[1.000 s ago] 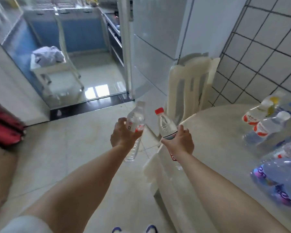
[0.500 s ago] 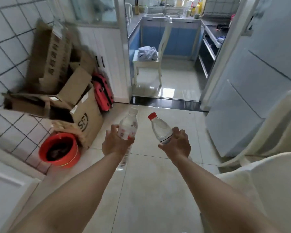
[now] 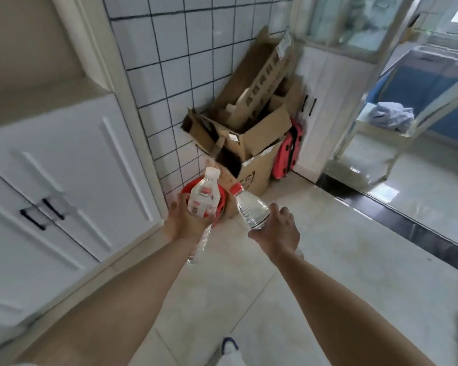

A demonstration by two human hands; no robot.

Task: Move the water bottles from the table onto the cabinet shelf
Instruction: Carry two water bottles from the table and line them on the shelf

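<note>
L hand (image 3: 185,220) grips white-cap bottle (image 3: 204,194), R hand (image 3: 278,231) red-cap bottle (image 3: 250,208)

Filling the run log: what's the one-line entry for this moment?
left hand: holds white-capped bottle | right hand: holds red-capped bottle | cabinet: doors shut

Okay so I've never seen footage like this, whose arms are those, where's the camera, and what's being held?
The camera is worn on a person's head and looks forward and down, so the two bare arms reaching out from the bottom are that person's own. No machine is involved. The left hand grips a water bottle with a white cap and a red-and-white label. The right hand grips a clear water bottle with a red cap. Both bottles are carried above a pale tiled floor. To the left stands a white cabinet with closed doors and black handles. Ahead, against the tiled wall, are cardboard boxes and a red basin, partly hidden behind the left bottle.
</note>
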